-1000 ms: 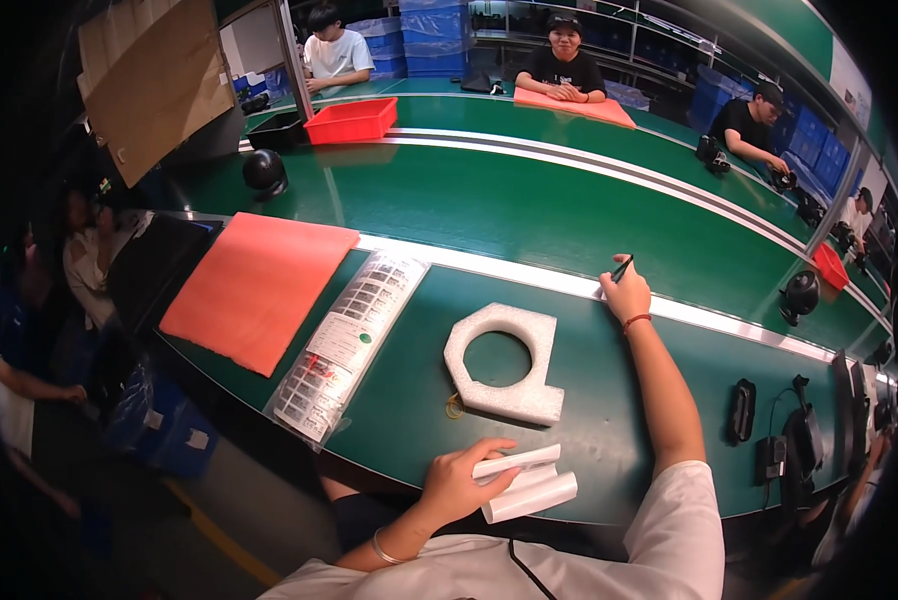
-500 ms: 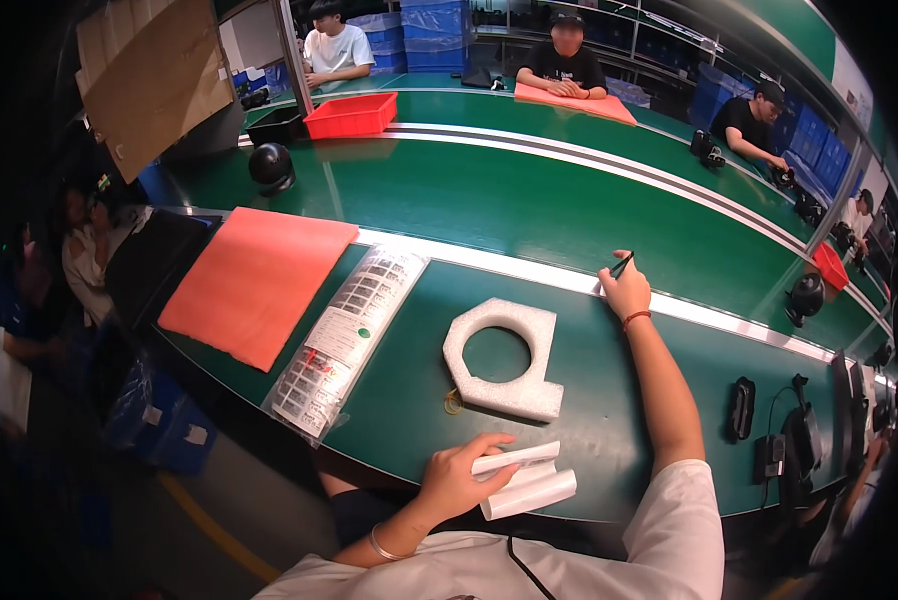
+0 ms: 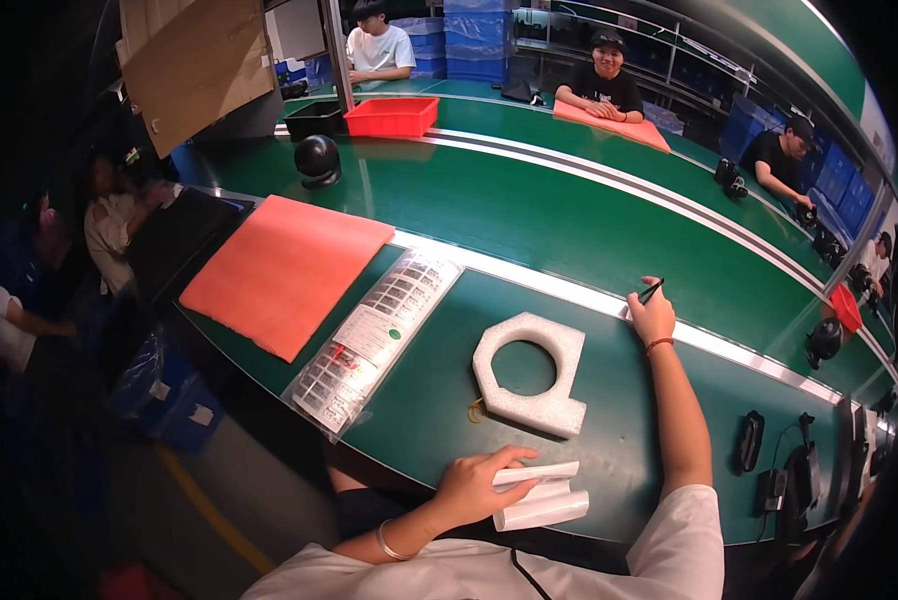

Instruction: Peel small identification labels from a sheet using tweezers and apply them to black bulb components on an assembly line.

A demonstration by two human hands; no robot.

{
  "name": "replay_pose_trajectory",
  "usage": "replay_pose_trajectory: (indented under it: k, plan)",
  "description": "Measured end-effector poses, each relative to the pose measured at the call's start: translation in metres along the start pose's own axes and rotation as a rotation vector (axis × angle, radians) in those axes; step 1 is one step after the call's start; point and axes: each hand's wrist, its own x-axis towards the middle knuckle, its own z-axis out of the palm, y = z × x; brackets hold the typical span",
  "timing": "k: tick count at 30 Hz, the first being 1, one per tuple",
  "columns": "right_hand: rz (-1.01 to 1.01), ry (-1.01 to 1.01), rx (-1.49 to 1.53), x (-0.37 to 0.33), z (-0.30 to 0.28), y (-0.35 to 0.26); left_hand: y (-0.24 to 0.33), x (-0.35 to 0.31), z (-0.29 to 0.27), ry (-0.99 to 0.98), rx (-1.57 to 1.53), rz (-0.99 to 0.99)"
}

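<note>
Left hand (image 3: 472, 487) clamps a curled, glossy white sheet (image 3: 542, 509), its length running rightward; farther-off right hand (image 3: 653, 317) pinches a slim black rod (image 3: 652, 290).

Holds a curled white sheet (image 3: 544, 508) in the left hand (image 3: 477, 486). Grips a slim dark object (image 3: 651, 291) between the fingers of the right hand (image 3: 654, 318). Has a white foam block (image 3: 544, 413) just beyond the left fingers and, farther to their left, a plastic-wrapped pack (image 3: 376, 340).
</note>
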Motion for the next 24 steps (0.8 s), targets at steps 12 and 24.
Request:
replay_pose_trajectory:
  k: [12, 24]
  plan:
    - [-0.021, 0.0, 0.03, 0.0, -0.003, 0.0, 0.004, 0.0, -0.004, -0.01, -0.349, -0.158]
    - [-0.043, -0.028, 0.008, 0.001, 0.001, -0.003, 0.136, 0.085, -0.089, -0.067, -0.731, 0.665]
